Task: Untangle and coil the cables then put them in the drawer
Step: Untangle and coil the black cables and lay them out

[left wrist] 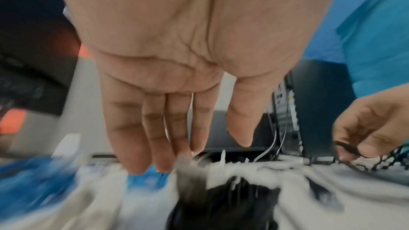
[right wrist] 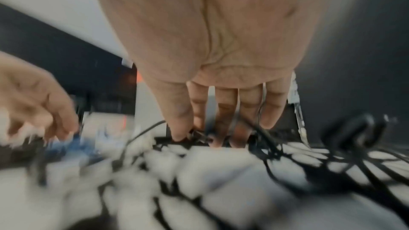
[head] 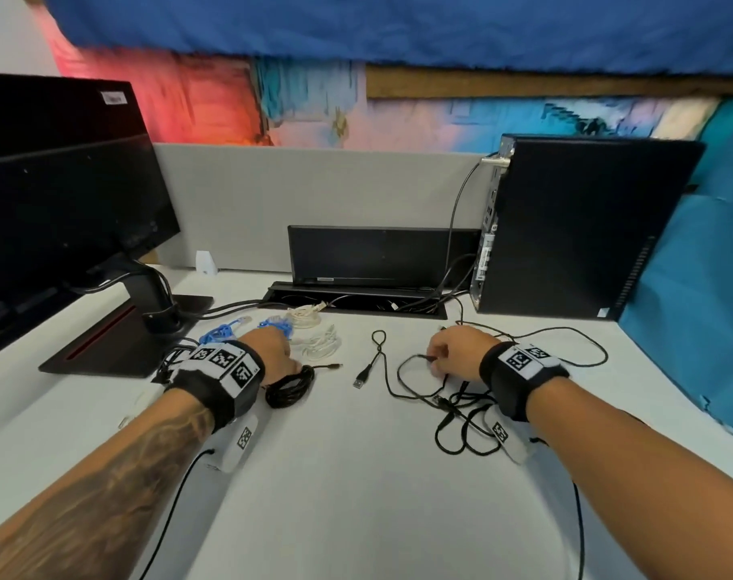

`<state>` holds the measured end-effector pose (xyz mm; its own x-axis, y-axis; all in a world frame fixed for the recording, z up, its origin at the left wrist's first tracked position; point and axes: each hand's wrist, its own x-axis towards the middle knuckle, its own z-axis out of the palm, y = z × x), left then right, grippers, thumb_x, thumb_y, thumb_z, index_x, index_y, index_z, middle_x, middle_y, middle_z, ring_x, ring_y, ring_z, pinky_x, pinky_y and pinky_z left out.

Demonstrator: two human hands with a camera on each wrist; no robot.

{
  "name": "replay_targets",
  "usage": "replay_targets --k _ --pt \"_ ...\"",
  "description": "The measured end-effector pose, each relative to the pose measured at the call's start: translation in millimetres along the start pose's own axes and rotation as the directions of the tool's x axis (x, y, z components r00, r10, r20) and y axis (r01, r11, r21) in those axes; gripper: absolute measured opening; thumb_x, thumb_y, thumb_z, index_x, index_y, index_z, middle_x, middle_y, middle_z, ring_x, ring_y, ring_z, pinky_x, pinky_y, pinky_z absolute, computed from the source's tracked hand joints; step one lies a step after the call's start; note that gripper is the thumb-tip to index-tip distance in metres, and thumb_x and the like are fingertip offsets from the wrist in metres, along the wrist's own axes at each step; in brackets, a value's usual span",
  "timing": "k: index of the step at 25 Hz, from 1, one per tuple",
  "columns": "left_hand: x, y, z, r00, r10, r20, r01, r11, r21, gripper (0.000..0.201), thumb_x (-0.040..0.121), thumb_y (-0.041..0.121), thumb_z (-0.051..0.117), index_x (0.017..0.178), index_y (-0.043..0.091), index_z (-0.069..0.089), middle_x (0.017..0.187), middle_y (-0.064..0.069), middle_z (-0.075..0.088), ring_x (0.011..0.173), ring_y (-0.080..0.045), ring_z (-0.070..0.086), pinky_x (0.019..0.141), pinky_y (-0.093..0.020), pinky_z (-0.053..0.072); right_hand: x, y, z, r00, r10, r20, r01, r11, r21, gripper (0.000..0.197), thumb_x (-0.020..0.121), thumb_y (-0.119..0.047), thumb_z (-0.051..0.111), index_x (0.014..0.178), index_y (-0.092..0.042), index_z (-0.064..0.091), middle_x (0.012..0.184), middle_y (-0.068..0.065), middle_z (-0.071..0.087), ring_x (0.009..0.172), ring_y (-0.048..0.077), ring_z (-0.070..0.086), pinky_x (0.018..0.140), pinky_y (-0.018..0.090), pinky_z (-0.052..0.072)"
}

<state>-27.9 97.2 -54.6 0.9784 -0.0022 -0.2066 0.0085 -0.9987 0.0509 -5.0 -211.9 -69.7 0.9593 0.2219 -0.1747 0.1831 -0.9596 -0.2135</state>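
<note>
the white desk (head: 348, 475) carries everything, and the bulky items sit along its edges, which leaves the middle free for sorting: the monitor (head: 59, 194) stands at the left edge and the computer tower (head: 582, 228) at the far right corner, with a cable tray (head: 356, 301) sunk into the far edge between them. the loose black cable (head: 461, 416) sprawls in open loops toward the right edge, not yet wound, so it looks like the piece being worked. the right hand (head: 456, 351) is lowered onto it with thumb and fingertips pinched on a strand; the right wrist view shows the fingertips (right wrist: 179, 135) closed on the thin black line, probably to find an end or pull a loop free. the left hand (head: 272, 349) is flat, fingers straight and relaxed, gripping nothing, just above the coiled black cable (head: 291, 385) left of centre, which appears already wound and parked. behind it, toward the far edge, the blue cables (head: 247, 328) and white cables (head: 314, 332) lie bunched together, seemingly set aside as finished. a short usb cable (head: 371, 362) lies alone near the middle. no drawer shows in any view, so the stowing step looks some way off.
</note>
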Motion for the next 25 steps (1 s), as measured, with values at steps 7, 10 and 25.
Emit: replay_targets --k 7,10,25 --pt "-29 89 -56 0.876 0.378 -0.3 -0.478 0.593 -0.648 0.039 0.092 0.038 0.065 0.127 0.026 0.054 0.111 0.009 0.068 0.077 -0.012 0.071 0.066 -0.03 0.055 -58 -25 -82 0.845 -0.25 -0.473 0.477 0.753 0.454 0.022 0.096 -0.019 0.067 0.114 -0.031 0.071 0.097 -0.011 0.071 0.09 0.003 0.068 0.079 0.017 0.052" --pt "-31 126 -68 0.844 0.442 -0.305 -0.476 0.356 -0.804 0.015 0.101 0.023 0.055 0.1 0.011 0.064 0.08 -0.004 0.072 0.057 -0.014 0.064 0.049 -0.028 0.049 -70 -41 -89 0.753 -0.223 -0.619 0.594 0.636 0.493 0.039 0.096 -0.014 0.066 0.133 -0.024 0.058 0.101 -0.011 0.067 0.09 0.002 0.067 0.08 0.019 0.054" --pt "-27 95 -185 0.765 0.075 -0.639 -0.611 -0.227 -0.758 0.023 0.1 0.033 0.052 0.106 0.012 0.056 0.08 0.0 0.068 0.069 -0.011 0.066 0.058 -0.025 0.049 -53 57 -10 0.987 -0.047 -0.155 0.107 0.905 0.411 0.016 0.096 -0.03 0.065 0.085 -0.025 0.075 0.091 -0.009 0.076 0.094 0.006 0.068 0.09 0.027 0.049"
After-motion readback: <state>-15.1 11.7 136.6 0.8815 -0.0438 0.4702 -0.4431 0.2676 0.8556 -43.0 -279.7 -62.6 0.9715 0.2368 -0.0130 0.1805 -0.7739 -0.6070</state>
